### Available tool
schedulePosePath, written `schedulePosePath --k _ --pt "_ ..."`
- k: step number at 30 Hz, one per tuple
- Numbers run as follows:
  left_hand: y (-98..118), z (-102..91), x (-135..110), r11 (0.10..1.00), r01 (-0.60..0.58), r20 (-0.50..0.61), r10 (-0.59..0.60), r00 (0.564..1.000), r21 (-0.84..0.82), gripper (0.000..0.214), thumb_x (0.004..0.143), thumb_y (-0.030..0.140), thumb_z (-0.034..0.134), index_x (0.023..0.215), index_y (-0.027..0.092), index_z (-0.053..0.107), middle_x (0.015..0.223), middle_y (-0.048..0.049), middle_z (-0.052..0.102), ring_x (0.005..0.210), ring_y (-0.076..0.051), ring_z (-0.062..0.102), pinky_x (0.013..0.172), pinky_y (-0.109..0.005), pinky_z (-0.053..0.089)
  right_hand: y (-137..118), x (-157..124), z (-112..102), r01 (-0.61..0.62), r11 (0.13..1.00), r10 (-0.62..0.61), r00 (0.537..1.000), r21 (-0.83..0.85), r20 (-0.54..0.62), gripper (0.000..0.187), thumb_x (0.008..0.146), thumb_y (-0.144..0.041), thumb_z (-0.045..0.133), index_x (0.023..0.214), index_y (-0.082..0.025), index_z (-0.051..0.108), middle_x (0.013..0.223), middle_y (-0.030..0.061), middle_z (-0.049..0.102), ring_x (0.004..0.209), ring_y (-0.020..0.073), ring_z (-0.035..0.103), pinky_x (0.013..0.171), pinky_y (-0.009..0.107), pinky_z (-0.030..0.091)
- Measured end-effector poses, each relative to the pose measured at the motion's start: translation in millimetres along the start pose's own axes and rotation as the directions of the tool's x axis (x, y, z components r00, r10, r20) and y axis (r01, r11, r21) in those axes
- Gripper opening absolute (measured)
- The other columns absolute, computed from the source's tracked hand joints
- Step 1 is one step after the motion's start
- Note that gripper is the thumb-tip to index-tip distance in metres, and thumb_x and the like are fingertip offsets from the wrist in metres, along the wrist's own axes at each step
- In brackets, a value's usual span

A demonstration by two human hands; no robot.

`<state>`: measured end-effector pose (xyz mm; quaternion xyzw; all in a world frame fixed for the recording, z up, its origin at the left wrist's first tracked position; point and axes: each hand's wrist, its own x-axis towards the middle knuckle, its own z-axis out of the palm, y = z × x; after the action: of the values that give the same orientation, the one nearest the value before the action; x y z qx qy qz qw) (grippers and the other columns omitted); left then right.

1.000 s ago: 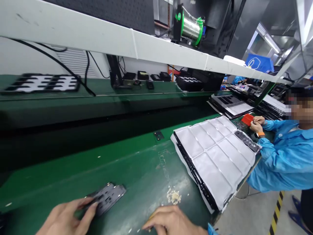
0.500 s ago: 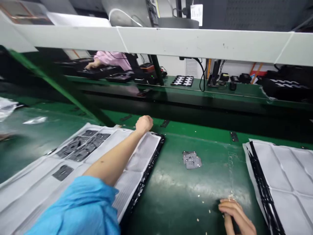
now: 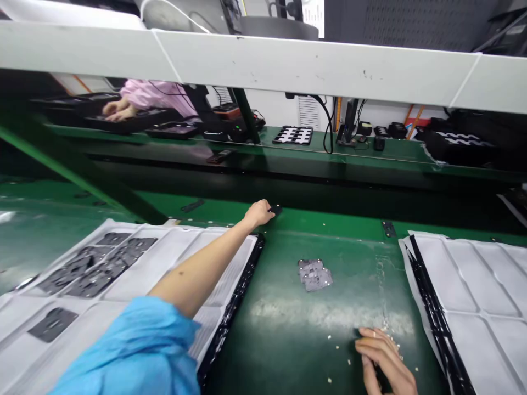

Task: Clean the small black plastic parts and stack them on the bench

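My left hand (image 3: 258, 213) reaches out over the far end of the left white tray sheet (image 3: 197, 241). Its fingers are closed on the near end of a small black plate (image 3: 276, 209) at the green ledge. At the lower right, my right hand (image 3: 385, 359) rests low over the bench with fingers curled together; a dark bit shows by its fingertips, too small to name. Between the hands lies a small pile of grey flat parts (image 3: 315, 275). More dark flat parts (image 3: 96, 277) lie on the left sheet.
Another white sheet with black edging (image 3: 473, 274) lies at the right. Another small black plate (image 3: 388, 229) sits on the ledge. A green post (image 3: 90, 175) slants at the left, and a white beam (image 3: 263, 63) crosses above. Across the bench, a pink-sleeved person's hands (image 3: 119, 109) work.
My left hand has moved forward and right and closed on the small black plate at the ledge. My right hand stays low, fingers still curled. The view has shifted slightly.
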<state>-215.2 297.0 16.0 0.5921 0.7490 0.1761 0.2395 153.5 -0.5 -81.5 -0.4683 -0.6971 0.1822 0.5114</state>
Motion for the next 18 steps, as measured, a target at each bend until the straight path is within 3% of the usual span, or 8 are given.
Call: schedulePosePath --k 2,4,6,8,11,15,18 --pt "17.9 5.4 -25.0 0.997 -0.070 0.065 0.073 0.995 -0.040 0.019 0.100 0.032 0.071 0.106 0.013 0.070 0.095 -0.0048 0.076 0.084 -0.020 0.073 0.080 -0.035 0.059 -2.9 5.2 -5.5 0.034 0.999 -0.034 0.998 0.002 0.052 0.033 0.092 -0.003 0.063 0.106 -0.027 0.080 0.097 0.0057 0.083 0.099 0.0271 0.080 0.098 0.040 0.063" --pt "37.9 14.3 -63.9 0.980 -0.169 0.159 0.185 0.970 -0.109 0.015 0.096 0.030 0.071 0.093 0.016 0.069 0.075 -0.0016 0.075 0.073 -0.020 0.072 0.070 -0.027 0.052 -11.0 12.5 -9.9 -0.006 1.000 0.006 0.996 -0.001 0.086 0.032 0.095 -0.005 0.063 0.114 -0.025 0.080 0.105 0.0092 0.082 0.100 0.0272 0.080 0.092 0.036 0.065" --pt "57.4 24.4 -113.4 0.948 -0.252 0.262 0.297 0.918 -0.195 0.017 0.095 0.035 0.067 0.090 0.019 0.068 0.069 -0.0004 0.075 0.068 -0.020 0.071 0.064 -0.025 0.048 -23.8 22.9 -11.2 -0.114 0.993 0.112 0.991 0.021 0.072 0.027 0.099 -0.012 0.063 0.117 -0.023 0.079 0.112 0.0125 0.080 0.100 0.0270 0.078 0.086 0.035 0.065" --pt "73.6 32.8 -165.4 0.885 -0.331 0.334 0.437 0.835 -0.328 0.024 0.097 0.040 0.061 0.086 0.020 0.068 0.068 -0.0009 0.074 0.068 -0.020 0.069 0.064 -0.026 0.046 -38.0 36.3 -9.2 -0.239 0.966 0.239 0.971 0.100 0.006 0.025 0.103 -0.021 0.061 0.122 -0.022 0.077 0.115 0.0139 0.077 0.090 0.0237 0.077 0.077 0.033 0.065" --pt "89.3 41.1 -228.0 0.830 -0.373 0.364 0.527 0.768 -0.415 0.035 0.100 0.046 0.056 0.078 0.021 0.069 0.064 0.0001 0.067 0.059 -0.017 0.060 0.057 -0.026 0.040 -55.0 56.8 -4.3 -0.404 0.861 0.406 0.912 0.310 0.061 0.035 0.106 -0.033 0.058 0.138 -0.022 0.068 0.105 0.0098 0.075 0.065 0.0146 0.068 0.058 0.026 0.058" --pt "96.2 54.6 -268.7 0.766 -0.444 0.332 0.616 0.715 -0.465 0.031 0.104 0.037 0.050 0.086 0.023 0.072 0.068 0.0011 0.068 0.057 -0.015 0.054 0.058 -0.027 0.039 -65.9 67.7 -4.9 -0.495 0.737 0.458 0.866 0.460 0.199 0.035 0.106 -0.044 0.059 0.126 -0.020 0.075 0.081 0.0023 0.070 0.051 0.0100 0.054 0.049 0.022 0.046" --pt "96.5 67.7 -282.8 0.744 -0.491 0.233 0.631 0.740 -0.453 0.028 0.105 0.032 0.047 0.087 0.024 0.066 0.069 0.0016 0.066 0.058 -0.016 0.054 0.059 -0.027 0.040 -69.2 63.0 -10.5 -0.495 0.732 0.458 0.866 0.468 0.199 0.034 0.106 -0.045 0.059 0.113 -0.018 0.080 0.069 -0.0012 0.062 0.050 0.0100 0.051 0.049 0.022 0.042"
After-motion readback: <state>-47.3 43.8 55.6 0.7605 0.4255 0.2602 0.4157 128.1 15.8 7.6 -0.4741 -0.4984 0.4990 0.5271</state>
